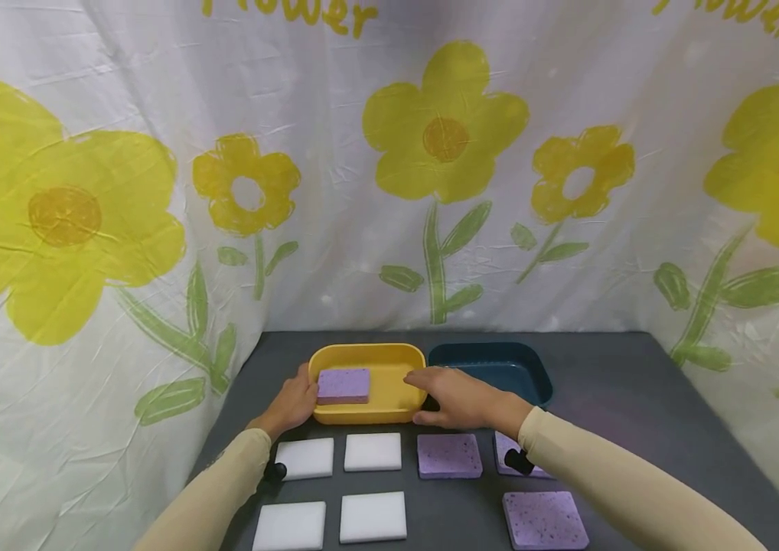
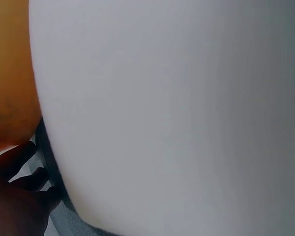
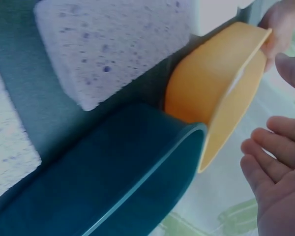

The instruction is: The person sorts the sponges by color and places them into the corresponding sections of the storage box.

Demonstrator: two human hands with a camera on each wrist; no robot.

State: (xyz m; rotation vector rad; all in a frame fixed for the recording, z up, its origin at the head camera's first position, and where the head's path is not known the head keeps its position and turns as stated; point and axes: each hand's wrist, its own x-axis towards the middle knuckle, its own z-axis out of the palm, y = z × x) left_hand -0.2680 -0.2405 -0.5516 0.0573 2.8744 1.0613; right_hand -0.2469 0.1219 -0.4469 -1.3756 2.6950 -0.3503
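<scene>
A yellow plastic tray (image 1: 366,417) has a purple speckled sponge (image 1: 343,386) in its left part. My left hand (image 1: 295,399) touches the tray's left end from outside; in the left wrist view its spread fingers (image 2: 32,179) lie beside the yellow wall. Over the tray's right rim is my right hand (image 1: 461,396), fingers extended and thumb apart, holding nothing. The right wrist view shows that hand (image 3: 280,167) beside the tray, palm visible. Against the right end of the yellow tray stands a dark teal tray (image 1: 493,371), partly behind my right hand.
In front of the trays lie several white sponges (image 1: 373,451) on the left and purple sponges (image 1: 449,456) on the right. My right forearm partly covers one purple sponge (image 1: 505,444). A flower-printed curtain (image 1: 334,252) encloses the dark grey table (image 1: 610,398).
</scene>
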